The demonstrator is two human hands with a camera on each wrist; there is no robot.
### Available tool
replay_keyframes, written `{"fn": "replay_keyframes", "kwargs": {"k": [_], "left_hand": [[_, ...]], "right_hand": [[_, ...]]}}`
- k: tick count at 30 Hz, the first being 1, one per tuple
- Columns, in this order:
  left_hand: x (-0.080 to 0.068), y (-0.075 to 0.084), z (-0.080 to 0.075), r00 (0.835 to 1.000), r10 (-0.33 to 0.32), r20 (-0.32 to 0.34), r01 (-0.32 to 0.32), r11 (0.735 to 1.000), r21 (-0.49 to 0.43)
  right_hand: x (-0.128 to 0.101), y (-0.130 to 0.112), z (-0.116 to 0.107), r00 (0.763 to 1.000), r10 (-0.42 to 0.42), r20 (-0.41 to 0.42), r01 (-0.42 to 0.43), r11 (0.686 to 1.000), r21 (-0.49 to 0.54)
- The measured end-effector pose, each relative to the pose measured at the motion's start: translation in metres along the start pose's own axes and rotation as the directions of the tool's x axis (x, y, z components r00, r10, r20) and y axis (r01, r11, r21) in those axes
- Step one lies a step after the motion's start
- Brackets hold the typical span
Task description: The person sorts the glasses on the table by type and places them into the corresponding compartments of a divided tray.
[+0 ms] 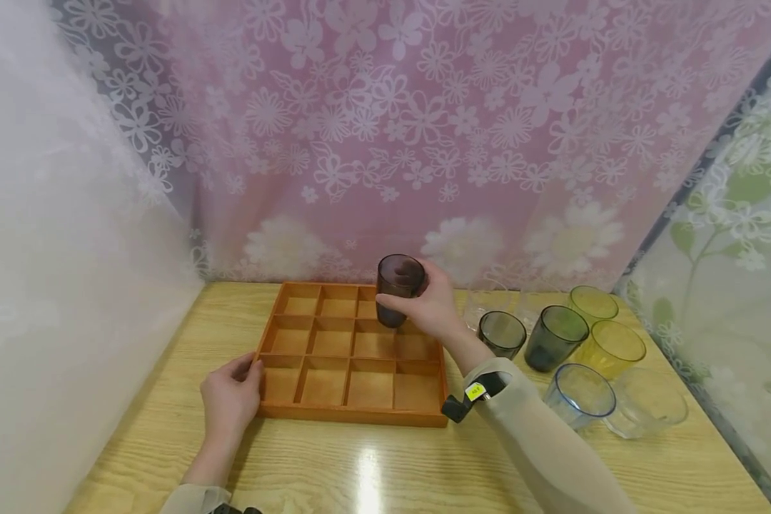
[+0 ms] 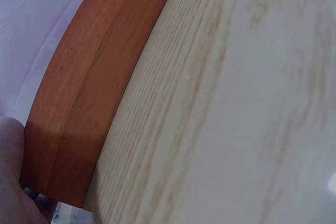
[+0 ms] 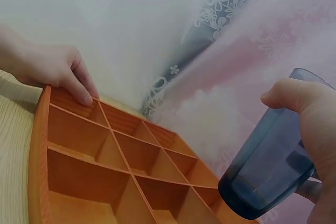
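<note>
In the head view, my right hand (image 1: 435,305) grips a dark tinted drinking glass (image 1: 393,296) round its side. The glass is upright, with its base over the back right compartments of a wooden divided tray (image 1: 353,413). Seen from the right wrist, the glass (image 3: 265,166) is a smoky blue-grey, and the thumb lies along its side near the rim. My left hand (image 1: 230,396) pinches the tray's left wall near the front corner. The thumb hooks over the wall, as the right wrist view shows. No glass stands in the tray compartments in view.
Several other glasses stand to the right of the tray: a grey one (image 1: 502,334), a dark green one (image 1: 555,339), yellow ones (image 1: 612,350), a blue-rimmed one (image 1: 580,396) and clear ones (image 1: 649,407). A floral curtain (image 1: 373,143) hangs behind the wooden table (image 1: 308,464).
</note>
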State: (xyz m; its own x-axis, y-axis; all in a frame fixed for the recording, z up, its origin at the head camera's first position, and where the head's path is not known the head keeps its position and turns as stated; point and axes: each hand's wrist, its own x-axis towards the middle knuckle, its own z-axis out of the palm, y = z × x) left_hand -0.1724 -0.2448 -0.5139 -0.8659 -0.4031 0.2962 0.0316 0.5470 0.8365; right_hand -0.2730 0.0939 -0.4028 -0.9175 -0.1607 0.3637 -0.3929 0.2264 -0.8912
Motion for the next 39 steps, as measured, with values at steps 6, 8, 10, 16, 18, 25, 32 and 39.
{"fn": "replay_keyframes", "kwargs": {"k": [6,8,10,16,18,25,32,39], "left_hand": [[0.001,0.0,-0.001,1.0,0.005,-0.003,-0.005,1.0,0.011],[0.001,0.0,0.0,1.0,0.006,-0.007,-0.006,1.0,0.013],[0.001,0.0,0.0,1.0,0.007,-0.014,-0.007,1.0,0.014],[0.003,0.002,0.003,0.999,0.012,-0.029,-0.012,1.0,-0.003],[0.003,0.003,0.003,0.999,0.014,-0.031,-0.014,1.0,-0.009],[0.0,0.002,0.003,1.0,0.0,-0.029,-0.001,1.0,-0.01],[-0.001,-0.002,0.003,0.999,-0.017,-0.039,0.017,1.0,-0.003],[-0.001,-0.003,0.004,0.999,-0.012,-0.035,0.012,1.0,-0.015]], "right_hand": [[0.011,0.004,0.011,0.999,0.03,-0.011,-0.03,0.999,0.009],[0.014,0.002,0.014,0.999,0.048,-0.008,-0.048,0.999,0.018],[0.016,0.0,0.018,0.998,0.062,-0.008,-0.061,0.998,0.009],[0.025,-0.004,0.026,0.998,0.055,-0.017,-0.055,0.998,0.005],[0.029,-0.004,0.03,0.999,0.049,-0.014,-0.049,0.999,0.012],[0.039,0.001,0.047,0.998,0.052,-0.019,-0.052,0.999,-0.007],[0.054,0.007,0.072,0.995,0.101,-0.018,-0.1,0.994,0.047],[0.064,0.019,0.094,0.996,0.093,0.0,-0.092,0.995,0.034]]}}
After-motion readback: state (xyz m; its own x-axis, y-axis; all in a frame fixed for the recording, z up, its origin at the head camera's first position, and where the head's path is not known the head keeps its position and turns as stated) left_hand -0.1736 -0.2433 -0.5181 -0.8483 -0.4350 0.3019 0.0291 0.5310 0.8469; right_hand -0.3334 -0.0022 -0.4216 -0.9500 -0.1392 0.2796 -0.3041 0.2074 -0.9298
